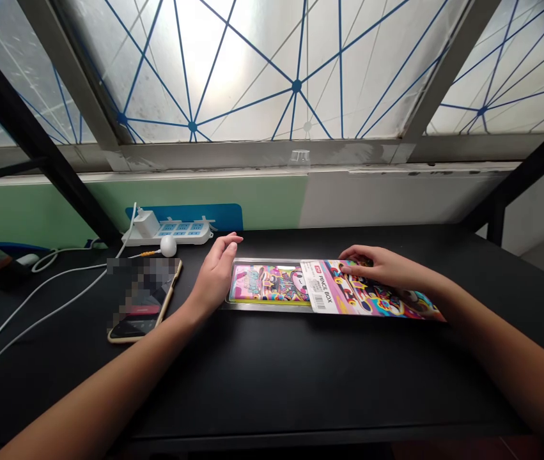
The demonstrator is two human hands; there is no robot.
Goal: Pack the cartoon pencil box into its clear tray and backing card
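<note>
A colourful pencil box (269,284) lies flat on the black desk (272,377), partly out of a printed sleeve (372,297) labelled "PENCIL BOX". My left hand (214,275) rests against the box's left end, fingers stretched out and together. My right hand (380,265) lies on top of the sleeve, its fingers curled and pressing down on it.
A phone (144,300) lies left of my left hand. Behind it sit a white power strip (169,231) with a charger, a small white ball (169,246) and a white cable (27,306). A frosted window with blue lines spans the back.
</note>
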